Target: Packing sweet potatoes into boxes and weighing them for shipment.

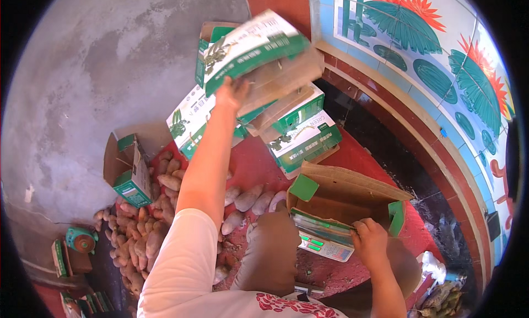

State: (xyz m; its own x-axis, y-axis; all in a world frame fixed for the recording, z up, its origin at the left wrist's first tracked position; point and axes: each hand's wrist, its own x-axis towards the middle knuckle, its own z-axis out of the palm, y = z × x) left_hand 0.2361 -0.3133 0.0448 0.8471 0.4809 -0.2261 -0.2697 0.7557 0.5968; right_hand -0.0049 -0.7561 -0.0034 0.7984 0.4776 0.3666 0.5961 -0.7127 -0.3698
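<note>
My left hand [231,95] reaches far forward, its fingers closed on the lower edge of a white and green cardboard box [259,40]. That box is tilted and slightly blurred, in front of other boxes by the wall. Close to my body, my right hand [370,240] grips the near edge of an open cardboard box [352,194], brown inside with green corner flaps. Under its near side shows a digital scale [325,247] with lit green displays; the rest of the scale is hidden. Sweet potatoes [250,198] lie just left of my knee.
A large heap of sweet potatoes [135,238] covers the floor at left, beside another open box [129,169]. More green and white boxes [306,139] are stacked ahead on the red mat [361,158]. A tiled wall [408,59] curves along the right.
</note>
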